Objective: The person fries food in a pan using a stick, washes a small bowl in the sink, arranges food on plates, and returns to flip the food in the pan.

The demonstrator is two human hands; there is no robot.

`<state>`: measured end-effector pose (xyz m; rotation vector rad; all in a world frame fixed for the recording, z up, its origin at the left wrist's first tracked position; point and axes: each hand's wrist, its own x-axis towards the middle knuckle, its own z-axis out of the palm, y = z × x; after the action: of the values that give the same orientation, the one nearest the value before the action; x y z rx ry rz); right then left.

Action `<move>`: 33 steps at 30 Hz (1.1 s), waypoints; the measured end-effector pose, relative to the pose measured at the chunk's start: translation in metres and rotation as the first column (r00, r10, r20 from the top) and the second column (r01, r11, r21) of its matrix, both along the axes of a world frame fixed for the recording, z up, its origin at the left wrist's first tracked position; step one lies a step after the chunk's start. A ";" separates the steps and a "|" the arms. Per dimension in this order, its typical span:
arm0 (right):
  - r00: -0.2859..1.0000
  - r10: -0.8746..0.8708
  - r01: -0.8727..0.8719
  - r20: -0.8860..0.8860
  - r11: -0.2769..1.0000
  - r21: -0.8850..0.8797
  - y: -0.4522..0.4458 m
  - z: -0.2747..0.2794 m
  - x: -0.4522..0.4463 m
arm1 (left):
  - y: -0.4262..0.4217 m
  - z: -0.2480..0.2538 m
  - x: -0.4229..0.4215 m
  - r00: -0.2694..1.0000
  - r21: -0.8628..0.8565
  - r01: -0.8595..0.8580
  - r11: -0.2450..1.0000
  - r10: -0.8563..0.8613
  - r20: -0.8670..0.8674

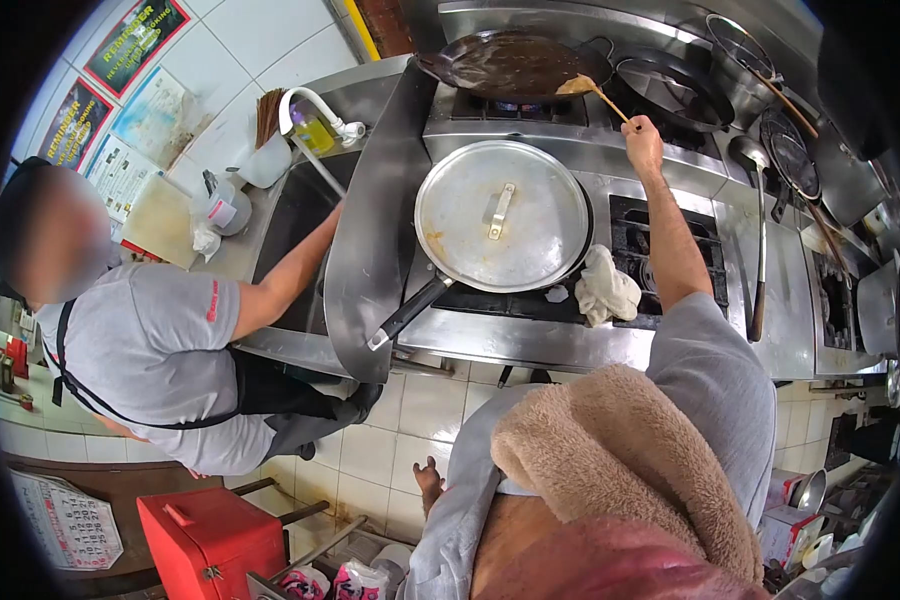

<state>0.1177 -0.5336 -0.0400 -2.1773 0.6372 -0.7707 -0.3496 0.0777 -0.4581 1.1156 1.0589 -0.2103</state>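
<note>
My right hand [643, 143] is closed around the thin handle of a wooden spatula [576, 86]. The spatula's tan head rests at or just over the right side of a wide dark wok [510, 66] on the back burner; I cannot tell if it touches. Low by my side, my left hand [428, 480] hangs empty above the tiled floor, fingers apart. Nearer me than the wok, a large frying pan [408, 312] sits on the front burner under a round metal lid [500, 215]. A crumpled white cloth [608, 287] lies right of that pan.
A co-worker [160, 350] stands at left, one arm reaching into the sink [290, 250] behind a metal splash guard [375, 200]. A black pan [673, 90], a ladle [757, 200] and pots [850, 185] line the right. A red box [210, 545] stands lower left.
</note>
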 end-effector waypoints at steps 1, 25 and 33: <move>0.999 -0.019 0.017 -0.032 0.999 -0.046 0.000 0.001 0.000 | 0.001 -0.001 0.000 1.000 -0.017 -0.027 0.999 0.027 0.003; 0.998 0.026 -0.030 0.052 0.997 0.072 -0.001 0.033 0.048 | -0.027 0.041 0.007 0.946 0.352 0.230 0.907 -0.123 -0.300; 1.000 0.021 -0.021 0.013 1.000 -0.006 0.000 0.043 0.031 | -0.023 0.001 -0.015 0.919 0.501 0.366 0.784 -0.219 -0.328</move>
<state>0.1483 -0.5333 0.0030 -2.1787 0.6054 -0.7760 -0.3644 0.0545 -0.4569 1.8323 1.2047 -0.3124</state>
